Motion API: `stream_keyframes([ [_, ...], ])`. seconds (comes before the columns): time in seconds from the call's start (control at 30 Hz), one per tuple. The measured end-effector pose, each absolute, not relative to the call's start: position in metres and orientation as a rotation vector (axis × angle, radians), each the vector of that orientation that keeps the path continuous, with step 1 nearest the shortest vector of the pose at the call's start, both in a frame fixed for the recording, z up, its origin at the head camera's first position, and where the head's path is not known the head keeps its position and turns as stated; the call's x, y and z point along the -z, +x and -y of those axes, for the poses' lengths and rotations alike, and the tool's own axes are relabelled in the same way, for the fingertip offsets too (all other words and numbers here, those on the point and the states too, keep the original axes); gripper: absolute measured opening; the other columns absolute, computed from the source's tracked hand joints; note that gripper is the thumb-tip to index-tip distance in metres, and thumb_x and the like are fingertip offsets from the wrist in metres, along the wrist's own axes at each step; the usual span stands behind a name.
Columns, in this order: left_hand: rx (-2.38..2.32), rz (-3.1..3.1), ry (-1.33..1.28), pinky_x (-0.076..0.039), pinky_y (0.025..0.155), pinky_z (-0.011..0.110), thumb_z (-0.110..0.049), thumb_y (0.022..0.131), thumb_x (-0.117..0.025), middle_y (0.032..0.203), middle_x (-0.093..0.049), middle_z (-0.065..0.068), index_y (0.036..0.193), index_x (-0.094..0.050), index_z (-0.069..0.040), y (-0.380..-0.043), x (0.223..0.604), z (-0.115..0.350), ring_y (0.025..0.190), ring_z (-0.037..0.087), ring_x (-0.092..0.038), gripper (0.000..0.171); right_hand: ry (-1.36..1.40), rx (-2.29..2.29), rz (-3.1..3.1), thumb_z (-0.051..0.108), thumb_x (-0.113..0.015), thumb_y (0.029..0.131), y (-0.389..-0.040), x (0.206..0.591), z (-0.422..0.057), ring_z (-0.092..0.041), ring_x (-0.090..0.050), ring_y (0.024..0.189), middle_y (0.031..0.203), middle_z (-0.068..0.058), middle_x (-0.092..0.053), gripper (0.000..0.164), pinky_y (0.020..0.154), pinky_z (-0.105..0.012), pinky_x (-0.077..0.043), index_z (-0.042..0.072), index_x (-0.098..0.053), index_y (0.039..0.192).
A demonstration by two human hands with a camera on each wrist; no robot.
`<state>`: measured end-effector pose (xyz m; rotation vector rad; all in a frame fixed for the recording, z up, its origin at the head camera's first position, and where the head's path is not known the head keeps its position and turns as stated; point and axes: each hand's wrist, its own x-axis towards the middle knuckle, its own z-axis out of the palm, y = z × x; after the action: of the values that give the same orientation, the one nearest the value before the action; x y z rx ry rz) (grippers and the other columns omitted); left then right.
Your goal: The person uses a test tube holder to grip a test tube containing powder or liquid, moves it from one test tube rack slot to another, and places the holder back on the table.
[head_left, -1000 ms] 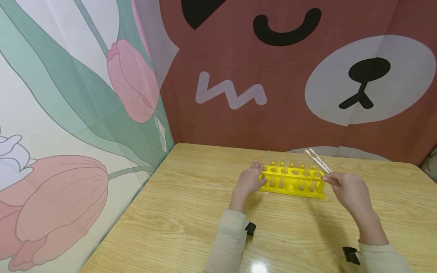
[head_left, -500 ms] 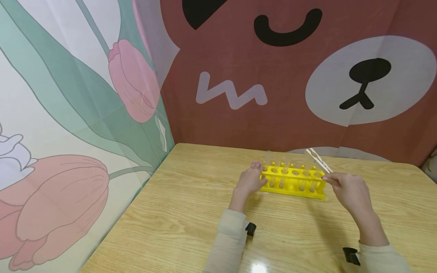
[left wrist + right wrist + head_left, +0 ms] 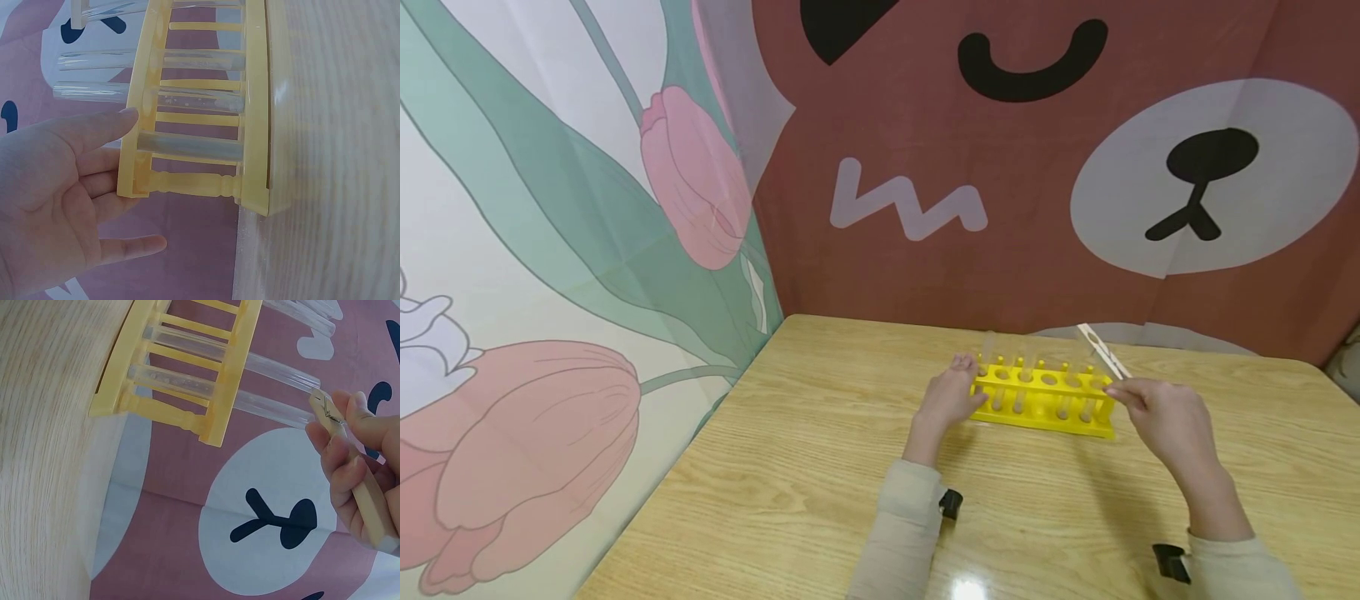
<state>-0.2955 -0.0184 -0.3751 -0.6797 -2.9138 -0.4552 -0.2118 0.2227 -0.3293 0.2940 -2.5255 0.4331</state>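
Observation:
A yellow test tube rack (image 3: 1039, 421) stands upright on the table, with several clear test tubes (image 3: 281, 370) in its holes. My left hand (image 3: 949, 398) holds the rack's left end. In the left wrist view the thumb (image 3: 112, 128) lies on the near side of the top rail and some fingers pass behind it; the little finger stretches out free. My right hand (image 3: 1172, 423) grips a wooden test tube holder (image 3: 1103, 352) with a metal spring, beside the rack's right end. In the right wrist view the holder's tip overlaps the upper ends of two tubes.
The wood-grained table (image 3: 760, 500) stretches in front of the rack and to both sides. A printed cloth (image 3: 910, 275) with a bear face hangs behind the table; another with tulips (image 3: 692, 179) hangs at the left. Black straps (image 3: 951, 504) sit at the wrists.
The wooden holder's far ends have come closer together and shifted slightly right. The left hand keeps its hold on the rack, which stays in place.

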Motion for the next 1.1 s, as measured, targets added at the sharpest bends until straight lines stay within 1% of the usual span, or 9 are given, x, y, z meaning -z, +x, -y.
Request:
stream_keyframes([
  [0.27,0.470,2.920,-0.666,-0.032,0.098,0.030,-0.032,0.088,-0.057,0.141,-0.031,0.005,0.134,-0.040,-0.005,-0.2954,0.3755,0.0186,0.130,0.017,-0.024,0.056,0.290,-0.440,2.515,0.006,-0.069,0.075,-0.2119,0.3296,-0.2222,-0.015,-0.026,0.040,0.065,-0.017,-0.061,0.020,0.038,-0.027,-0.022,-0.009,-0.067,0.089],
  [0.5,0.466,2.922,-0.671,-0.032,0.098,0.030,-0.031,0.088,-0.057,0.141,-0.030,0.006,0.134,-0.040,-0.005,-0.2947,0.3747,0.0186,0.130,0.018,-0.024,0.056,0.264,-0.454,2.523,0.006,-0.069,0.075,-0.2116,0.3284,-0.2211,-0.015,-0.025,0.041,0.056,-0.007,-0.056,0.021,0.038,-0.027,-0.021,-0.009,-0.067,0.089],
  [0.67,0.461,2.922,-0.668,-0.033,0.098,0.030,-0.032,0.088,-0.057,0.141,-0.031,0.005,0.134,-0.040,-0.006,-0.2952,0.3755,0.0182,0.130,0.017,-0.024,0.056,0.268,-0.455,2.514,0.007,-0.069,0.076,-0.2113,0.3284,-0.2204,-0.015,-0.026,0.041,0.057,-0.008,-0.056,0.021,0.038,-0.027,-0.021,-0.009,-0.066,0.089],
  [0.8,0.465,2.920,-0.669,-0.033,0.098,0.030,-0.032,0.088,-0.057,0.141,-0.031,0.005,0.134,-0.040,-0.005,-0.2957,0.3758,0.0183,0.130,0.017,-0.024,0.057,0.270,-0.449,2.509,0.007,-0.069,0.076,-0.2114,0.3275,-0.2195,-0.015,-0.026,0.040,0.055,-0.006,-0.054,0.021,0.038,-0.027,-0.021,-0.009,-0.067,0.089],
  [1.03,0.463,2.924,-0.668,-0.032,0.098,0.030,-0.032,0.088,-0.057,0.141,-0.030,0.005,0.134,-0.039,-0.005,-0.2957,0.3759,0.0181,0.130,0.017,-0.024,0.057,0.238,-0.472,2.551,0.009,-0.068,0.078,-0.2102,0.3254,-0.2166,-0.015,-0.028,0.042,0.063,-0.012,-0.060,0.024,0.038,-0.026,-0.022,-0.009,-0.066,0.093],
  [1.1,0.462,2.927,-0.667,-0.032,0.098,0.030,-0.032,0.088,-0.057,0.141,-0.030,0.005,0.134,-0.040,-0.005,-0.2958,0.3763,0.0178,0.130,0.017,-0.024,0.057,0.238,-0.473,2.568,0.011,-0.067,0.079,-0.2099,0.3252,-0.2158,-0.015,-0.029,0.042,0.060,-0.010,-0.057,0.025,0.038,-0.026,-0.023,-0.009,-0.066,0.093],
])
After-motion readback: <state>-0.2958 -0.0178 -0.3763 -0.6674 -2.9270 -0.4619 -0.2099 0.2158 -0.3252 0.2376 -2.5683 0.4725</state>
